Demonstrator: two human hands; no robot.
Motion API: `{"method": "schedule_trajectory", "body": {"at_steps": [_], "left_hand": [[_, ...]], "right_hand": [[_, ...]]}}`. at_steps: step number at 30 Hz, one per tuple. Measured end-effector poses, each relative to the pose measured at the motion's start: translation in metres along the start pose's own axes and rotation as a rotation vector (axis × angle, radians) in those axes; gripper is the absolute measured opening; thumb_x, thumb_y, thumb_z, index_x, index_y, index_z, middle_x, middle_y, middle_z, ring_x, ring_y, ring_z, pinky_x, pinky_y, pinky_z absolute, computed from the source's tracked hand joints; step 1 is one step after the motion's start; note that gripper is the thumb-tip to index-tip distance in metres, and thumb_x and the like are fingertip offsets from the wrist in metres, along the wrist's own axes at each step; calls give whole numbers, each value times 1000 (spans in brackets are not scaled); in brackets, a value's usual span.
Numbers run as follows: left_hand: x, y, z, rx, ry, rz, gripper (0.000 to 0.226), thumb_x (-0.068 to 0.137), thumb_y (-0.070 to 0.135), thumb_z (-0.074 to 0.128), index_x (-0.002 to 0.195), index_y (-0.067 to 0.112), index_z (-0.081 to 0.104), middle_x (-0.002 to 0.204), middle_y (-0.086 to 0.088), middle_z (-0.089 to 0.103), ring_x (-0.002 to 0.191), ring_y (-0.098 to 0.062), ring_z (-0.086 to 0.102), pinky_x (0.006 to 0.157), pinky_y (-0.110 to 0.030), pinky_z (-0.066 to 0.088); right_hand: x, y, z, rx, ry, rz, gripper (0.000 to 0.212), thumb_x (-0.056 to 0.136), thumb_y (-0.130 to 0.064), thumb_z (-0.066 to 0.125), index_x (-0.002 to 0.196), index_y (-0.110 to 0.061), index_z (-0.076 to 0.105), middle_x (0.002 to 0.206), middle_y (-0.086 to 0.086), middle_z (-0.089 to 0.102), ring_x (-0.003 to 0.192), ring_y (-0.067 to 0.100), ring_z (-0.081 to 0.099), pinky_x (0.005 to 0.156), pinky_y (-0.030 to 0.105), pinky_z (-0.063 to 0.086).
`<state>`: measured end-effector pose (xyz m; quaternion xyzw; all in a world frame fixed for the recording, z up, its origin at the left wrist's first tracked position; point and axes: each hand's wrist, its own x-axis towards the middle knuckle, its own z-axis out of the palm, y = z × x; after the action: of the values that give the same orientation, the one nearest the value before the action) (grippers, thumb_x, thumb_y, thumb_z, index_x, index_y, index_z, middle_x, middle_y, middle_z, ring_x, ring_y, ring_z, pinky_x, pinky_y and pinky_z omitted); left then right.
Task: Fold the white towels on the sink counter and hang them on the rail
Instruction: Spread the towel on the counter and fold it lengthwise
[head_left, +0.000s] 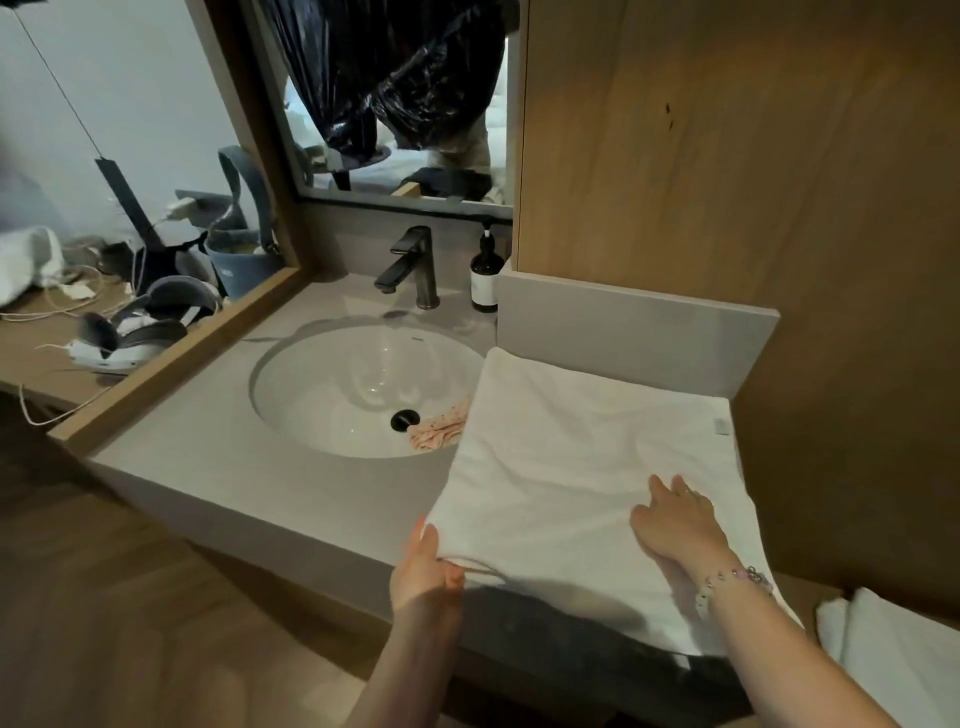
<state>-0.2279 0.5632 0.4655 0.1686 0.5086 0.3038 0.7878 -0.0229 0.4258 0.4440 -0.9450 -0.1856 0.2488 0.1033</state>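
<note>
Cloth this soft and light is probably going to sag and slip wherever unsupported, so corners and hems are looking like the best holds. The white towel (571, 467) is lying flat across the right end of the sink counter (208, 467), its left edge reaching over the basin (337, 395) and its near edge overhanging the counter's front edge. The left hand (426, 566) is pinching its near-left corner; the right hand (675, 525) is pressing flat on it, fingers straight. It is showing plain, lightly creased, a small label by its far-right corner.
</note>
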Motion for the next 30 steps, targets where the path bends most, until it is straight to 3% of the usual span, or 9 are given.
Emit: {"method": "schedule_trajectory", "body": {"at_steps": [2, 9, 13, 15, 17, 20, 22, 25, 30], "left_hand": [[1, 4, -6, 86, 85, 54, 36, 95, 9, 52, 131, 7, 53, 124, -12, 59, 115, -31, 56, 99, -40, 44], [-15, 2, -26, 375, 182, 388, 47, 86, 6, 65, 130, 13, 52, 128, -10, 57, 114, -28, 56, 100, -41, 45], [-7, 4, -31, 279, 279, 181, 61, 81, 9, 72, 135, 9, 44, 126, -14, 55, 108, -30, 58, 99, -40, 47], [-4, 13, -30, 45, 236, -6, 35, 89, 13, 62, 122, 4, 53, 85, -12, 68, 62, -15, 63, 71, -23, 56], [-2, 17, -36, -70, 196, -73, 16, 98, 12, 44, 94, 4, 57, 38, 1, 47, 25, -5, 37, 35, -10, 39], [-5, 16, -42, -88, 188, -100, 29, 99, 12, 41, 71, 7, 49, 30, 5, 36, 21, -3, 31, 28, -8, 31], [-8, 13, -43, -86, 138, -111, 28, 99, 11, 42, 71, 7, 49, 31, 5, 37, 22, -3, 32, 27, -10, 29], [-4, 13, -42, -59, 54, -150, 31, 99, 5, 33, 72, 10, 46, 31, 4, 33, 25, -5, 31, 28, -12, 26], [-4, 16, -44, -58, -24, -162, 25, 99, 10, 36, 78, 11, 50, 37, 3, 37, 41, -8, 31, 33, -17, 23]], "right_hand": [[0, 0, 0, -9, 4, 3, 59, 97, -30, 29, 152, -21, 8, 160, 4, -4, 146, 29, -1, 117, 44, 13], [-1, 1, 5, -3, 13, 13, 61, 96, -28, 31, 152, -22, 6, 159, 3, -6, 146, 27, -4, 117, 45, 14], [-4, 1, 8, 10, 10, 19, 62, 96, -29, 29, 152, -22, 3, 159, 1, -10, 146, 25, -8, 117, 46, 10], [-5, 0, 9, 22, 13, 26, 62, 96, -29, 29, 152, -22, 3, 159, 1, -10, 146, 25, -9, 117, 46, 9], [-4, -5, 9, 10, 16, 57, 64, 94, -29, 32, 151, -21, 6, 160, 3, -6, 146, 27, -5, 116, 47, 11], [-5, -24, 8, -93, 118, 96, 59, 83, -26, 45, 139, -15, 35, 153, 8, 18, 141, 29, 13, 110, 49, 24], [-7, -45, 9, -174, 241, -24, 50, 81, -20, 48, 130, -15, 46, 150, 6, 26, 141, 25, 18, 109, 44, 27], [-11, -92, 20, -164, 274, -406, 46, 91, -18, 41, 136, -20, 44, 156, 1, 24, 144, 17, 15, 113, 34, 23], [-8, -146, 49, -193, -106, -580, 51, 102, -31, 21, 151, -22, 16, 160, -1, 2, 147, 17, -1, 116, 41, 6]]}}
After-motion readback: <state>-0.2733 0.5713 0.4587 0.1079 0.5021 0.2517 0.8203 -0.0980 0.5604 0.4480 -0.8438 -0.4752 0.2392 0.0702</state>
